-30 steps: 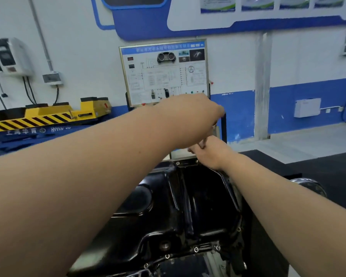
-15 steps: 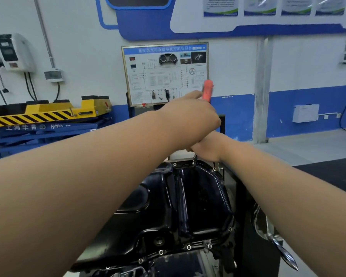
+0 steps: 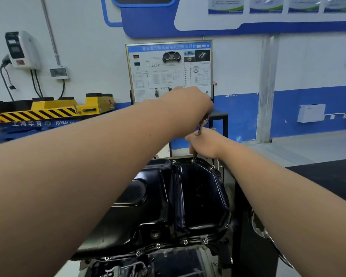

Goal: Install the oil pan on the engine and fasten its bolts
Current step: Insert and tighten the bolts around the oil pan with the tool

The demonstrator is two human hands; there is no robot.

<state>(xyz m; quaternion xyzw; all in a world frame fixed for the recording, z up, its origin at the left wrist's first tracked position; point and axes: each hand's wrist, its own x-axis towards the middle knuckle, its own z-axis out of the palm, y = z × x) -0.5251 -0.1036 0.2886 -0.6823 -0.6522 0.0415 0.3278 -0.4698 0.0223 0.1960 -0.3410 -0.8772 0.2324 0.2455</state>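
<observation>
On far rim: silver bolt (image 3: 193, 161) of glossy black oil pan (image 3: 198, 192) sat under near-upright chrome driver (image 3: 199, 128).
Left hand (image 3: 190, 108): gripped its top.
Right hand (image 3: 207, 144): held shaft, nearer bolt.

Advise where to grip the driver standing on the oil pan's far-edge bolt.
Top end, from above: the driver stands near-upright on the rim of the oil pan, as the left hand holds it. Pinch the thin shaft from the right to steady it, like the right hand.
</observation>
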